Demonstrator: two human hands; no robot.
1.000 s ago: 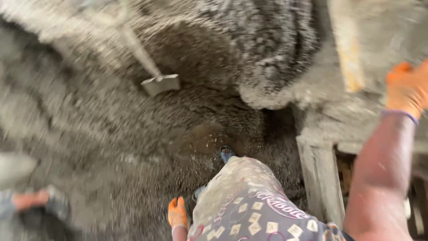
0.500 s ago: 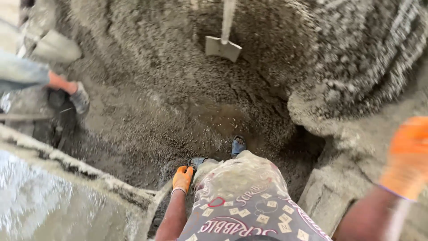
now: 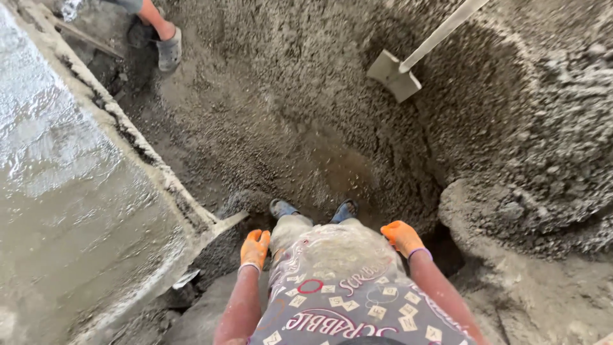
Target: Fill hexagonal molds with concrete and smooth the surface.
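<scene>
Both orange-gloved hands, left [image 3: 255, 248] and right [image 3: 401, 237], hang loosely curled and hold nothing; the shovel [image 3: 396, 75] lies well ahead, nearer the right, its handle running up-right.

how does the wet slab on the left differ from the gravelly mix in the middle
The wet slab is smooth, pale and glossy, while the gravelly mix is dark, coarse and lumpy. The slab lies flat behind a crusted edge board; the mix is heaped, hollowed near the shovel. The person's feet stand on the mix, none on the slab. Both look wet and grey. Left hand and right hand, in orange gloves, hold nothing.
</scene>
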